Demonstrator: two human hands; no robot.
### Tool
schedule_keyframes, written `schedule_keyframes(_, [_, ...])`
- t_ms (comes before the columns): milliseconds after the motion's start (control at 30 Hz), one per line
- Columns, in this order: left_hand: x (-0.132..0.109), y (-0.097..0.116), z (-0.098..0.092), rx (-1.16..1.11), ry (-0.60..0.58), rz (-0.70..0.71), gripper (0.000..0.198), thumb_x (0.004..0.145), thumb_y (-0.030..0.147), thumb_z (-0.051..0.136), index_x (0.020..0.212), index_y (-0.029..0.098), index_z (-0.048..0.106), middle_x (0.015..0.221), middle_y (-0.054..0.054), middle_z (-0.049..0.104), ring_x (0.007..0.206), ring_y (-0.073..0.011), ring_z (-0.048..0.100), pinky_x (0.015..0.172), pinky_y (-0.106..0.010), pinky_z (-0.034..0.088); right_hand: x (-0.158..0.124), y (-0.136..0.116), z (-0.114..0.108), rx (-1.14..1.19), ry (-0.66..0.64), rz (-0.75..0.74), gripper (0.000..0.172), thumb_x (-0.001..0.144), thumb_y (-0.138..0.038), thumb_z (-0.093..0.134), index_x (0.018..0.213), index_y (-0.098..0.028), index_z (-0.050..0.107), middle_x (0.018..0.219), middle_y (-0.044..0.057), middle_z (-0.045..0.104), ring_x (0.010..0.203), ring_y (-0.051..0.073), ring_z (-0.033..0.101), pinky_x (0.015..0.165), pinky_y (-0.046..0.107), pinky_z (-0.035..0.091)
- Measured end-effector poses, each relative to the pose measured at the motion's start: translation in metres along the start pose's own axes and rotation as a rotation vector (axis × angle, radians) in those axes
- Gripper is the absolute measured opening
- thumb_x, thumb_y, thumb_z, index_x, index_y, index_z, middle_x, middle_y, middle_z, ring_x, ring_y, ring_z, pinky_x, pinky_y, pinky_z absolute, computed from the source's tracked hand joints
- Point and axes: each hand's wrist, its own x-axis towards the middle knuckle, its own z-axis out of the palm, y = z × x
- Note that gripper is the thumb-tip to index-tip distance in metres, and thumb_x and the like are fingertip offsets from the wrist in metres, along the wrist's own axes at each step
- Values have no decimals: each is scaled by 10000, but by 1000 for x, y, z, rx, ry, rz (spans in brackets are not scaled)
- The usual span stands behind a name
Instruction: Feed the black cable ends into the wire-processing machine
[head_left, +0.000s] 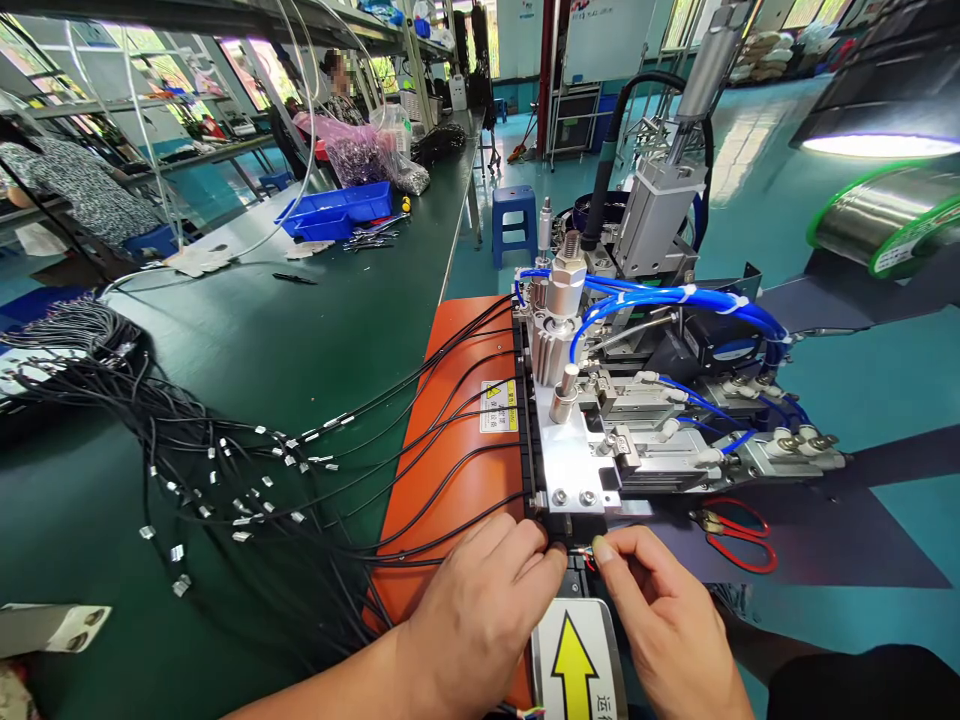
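My left hand (484, 600) pinches a black cable (420, 555) where it meets the front slot of a metal pneumatic machine (592, 440). My right hand (667, 620) pinches the cable's thin coloured wire ends (587, 557) just right of the left fingertips. Several more black cables (450, 420) lie in a row over an orange plate (450, 440) and enter the machine's left side. A yellow arrow label (574, 660) sits between my wrists.
A big bundle of black cables with metal plugs (225, 480) sprawls over the green bench (315, 330) on the left. Red scissors (739, 535) lie right of the machine. A solder spool (885, 215), blue trays (337, 210), a blue stool (514, 220) and seated people are farther off.
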Motion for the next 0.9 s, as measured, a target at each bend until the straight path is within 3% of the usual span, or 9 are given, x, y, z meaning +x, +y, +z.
schedule_keyframes(367, [-1, -2, 0, -12, 18, 24, 277, 969, 99, 421, 1123, 93, 650, 839, -87, 601, 735, -210, 503, 655, -328, 461, 5, 21, 1, 35, -42, -111, 316, 923, -541, 585, 850, -237, 636, 688, -16, 602, 581, 143, 547, 519, 202, 460])
schedule_keyframes(567, [2, 2, -3, 73, 65, 5, 331, 1033, 149, 349, 1056, 128, 679, 798, -64, 615, 711, -194, 531, 652, -313, 434, 7, 24, 5, 112, -31, -33, 345, 901, -567, 603, 868, -227, 654, 652, -19, 589, 571, 145, 546, 469, 199, 435])
schedule_keyframes(800, [1, 0, 1, 70, 65, -11, 310, 1026, 159, 376, 1048, 142, 684, 815, -61, 626, 716, -204, 523, 641, -327, 428, -2, 24, -7, 59, -73, 4, 389, 857, -587, 651, 892, -209, 737, 822, 32, 726, 765, 203, 670, 652, 232, 532])
schedule_keyframes(900, [1, 0, 1, 53, 61, -15, 291, 1018, 166, 390, 1057, 135, 677, 841, -69, 630, 726, -211, 521, 640, -335, 430, -7, 23, -6, 62, -51, 32, 390, 844, -579, 660, 889, -203, 751, 839, 39, 742, 770, 210, 679, 654, 236, 529])
